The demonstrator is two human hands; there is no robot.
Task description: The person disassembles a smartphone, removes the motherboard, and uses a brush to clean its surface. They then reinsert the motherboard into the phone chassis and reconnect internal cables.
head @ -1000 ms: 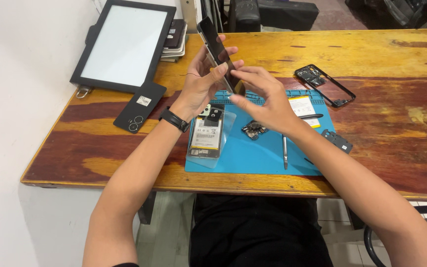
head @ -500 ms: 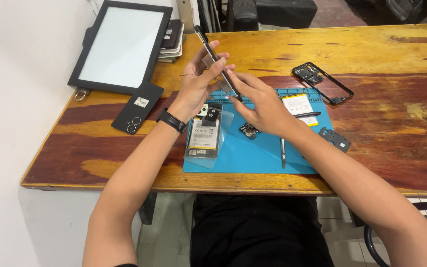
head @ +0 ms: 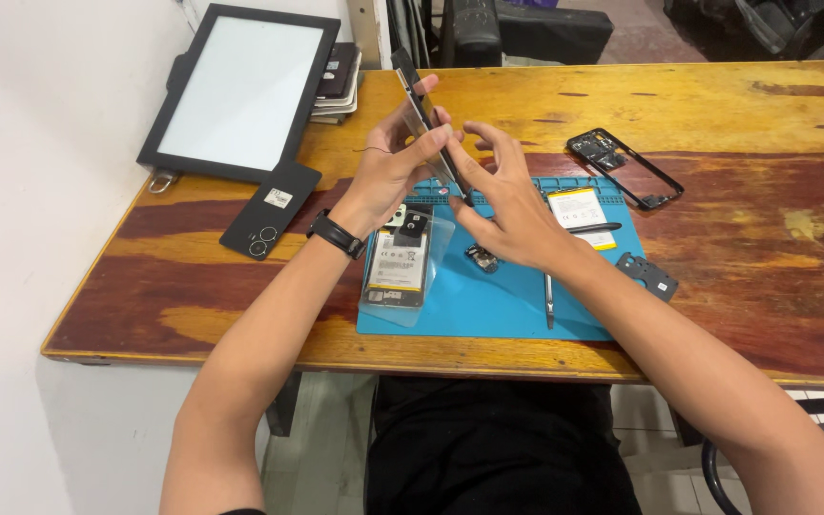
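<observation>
Both hands hold a thin black phone screen panel (head: 419, 100) edge-on above the blue work mat (head: 498, 305). My left hand (head: 395, 162), with a black wristband, grips the panel's upper part. Around its lower end my right hand (head: 507, 205) pinches it, fingers spread. Under the hands an opened phone body with its battery showing (head: 399, 262) lies on a clear plastic sheet on the mat.
On the wooden table (head: 717, 105) lie a large black-framed tablet (head: 240, 91), a black phone back cover (head: 270, 208), a black phone frame (head: 625, 167), a loose battery (head: 579, 205), a small black bracket (head: 648, 275), a metal tool (head: 548, 300) and a small part (head: 481, 257).
The panel has turned from showing its face to nearly edge-on, and both hands have shifted their hold along it. The view has drifted slightly.
</observation>
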